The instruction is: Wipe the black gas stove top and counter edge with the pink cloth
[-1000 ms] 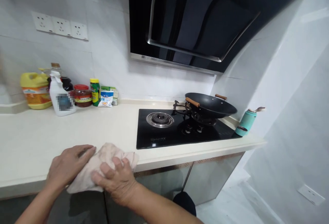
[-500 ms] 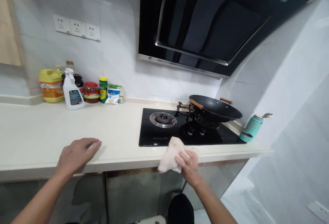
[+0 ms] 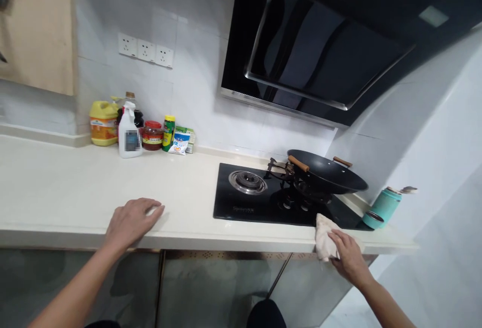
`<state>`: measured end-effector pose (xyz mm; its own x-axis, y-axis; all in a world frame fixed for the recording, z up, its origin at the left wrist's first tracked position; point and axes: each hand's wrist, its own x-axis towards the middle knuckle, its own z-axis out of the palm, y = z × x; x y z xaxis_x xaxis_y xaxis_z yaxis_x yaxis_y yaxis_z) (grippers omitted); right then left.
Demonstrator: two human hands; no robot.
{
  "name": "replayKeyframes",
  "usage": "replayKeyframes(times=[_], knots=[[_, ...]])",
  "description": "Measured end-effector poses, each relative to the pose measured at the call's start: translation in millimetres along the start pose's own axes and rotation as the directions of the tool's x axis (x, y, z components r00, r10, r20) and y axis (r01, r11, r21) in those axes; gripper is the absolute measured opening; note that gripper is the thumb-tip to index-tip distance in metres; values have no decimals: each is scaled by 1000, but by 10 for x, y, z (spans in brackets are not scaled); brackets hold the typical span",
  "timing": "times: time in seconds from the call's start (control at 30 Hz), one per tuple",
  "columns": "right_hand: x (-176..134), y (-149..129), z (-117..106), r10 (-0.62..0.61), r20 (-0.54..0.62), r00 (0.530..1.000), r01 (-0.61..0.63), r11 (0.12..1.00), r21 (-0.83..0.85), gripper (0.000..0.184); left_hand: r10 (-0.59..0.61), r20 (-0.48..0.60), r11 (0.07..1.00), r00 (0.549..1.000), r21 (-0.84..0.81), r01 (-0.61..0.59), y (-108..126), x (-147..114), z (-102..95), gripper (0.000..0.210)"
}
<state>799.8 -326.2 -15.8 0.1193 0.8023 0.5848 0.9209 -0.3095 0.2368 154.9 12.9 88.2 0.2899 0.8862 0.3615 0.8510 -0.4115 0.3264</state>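
Under my right hand is a pale cloth, held against the counter's front edge just below the right part of the black gas hob. Part of the cloth hangs over the edge. My left hand rests on the white countertop left of the hob, fingers loosely stretched and holding nothing. On the hob's right burner sits a black wok with two wooden handles. The left burner is bare, its pan support lying beside the wok.
A turquoise container and a small turquoise cup stand at the hob's right end. Along the back wall are a yellow jug, a white spray bottle, a red-lidded jar and packets. A range hood overhangs the hob.
My right hand has moved right along the counter's front edge with the cloth. My left hand stays on the countertop. The view has turned a little left.
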Motion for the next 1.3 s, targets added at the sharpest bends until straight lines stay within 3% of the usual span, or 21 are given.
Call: replayKeyframes(times=[0.13,0.33,0.43,0.57,0.7,0.83,1.03,1.1,1.2,1.23,1.3], knots=[[122,-555,-150,4,14,1000,-4,999,-48,65,0,-33,1000,999,9,0,38,-10,23,51],[648,-1988,-659,-195,93,976,178,970,168,70,-17,-46,1000,999,-2,17,74,-22,32,49],[1037,-2801,-922,-354,119,928,289,881,374,69,-13,-58,1000,998,-2,13,61,-28,48,47],[1581,-3831,-1107,-536,26,844,426,699,574,60,16,-73,1000,997,19,-15,13,-35,82,46],[1992,-4458,-1158,-599,38,800,424,609,671,52,52,-81,998,995,29,-50,-45,-41,92,45],[2157,-4474,-1151,-581,79,810,352,589,727,49,54,-75,999,996,12,-53,-75,-32,80,47],[2176,-3989,-1060,-463,70,883,308,687,659,33,33,-50,999,998,3,-32,-79,-6,70,49],[2171,-3728,-989,-367,77,927,254,764,593,32,25,-42,1000,999,-7,-25,-79,-9,69,50],[2102,-3158,-855,-125,163,979,43,900,434,33,29,-43,999,999,-13,-30,-74,-24,70,49],[2054,-2934,-813,6,205,979,-79,932,353,35,29,-48,1000,998,-9,-29,-70,-28,71,49],[1922,-2496,-752,155,279,948,-213,958,191,38,24,-59,1000,998,6,-24,-60,-34,77,49]])
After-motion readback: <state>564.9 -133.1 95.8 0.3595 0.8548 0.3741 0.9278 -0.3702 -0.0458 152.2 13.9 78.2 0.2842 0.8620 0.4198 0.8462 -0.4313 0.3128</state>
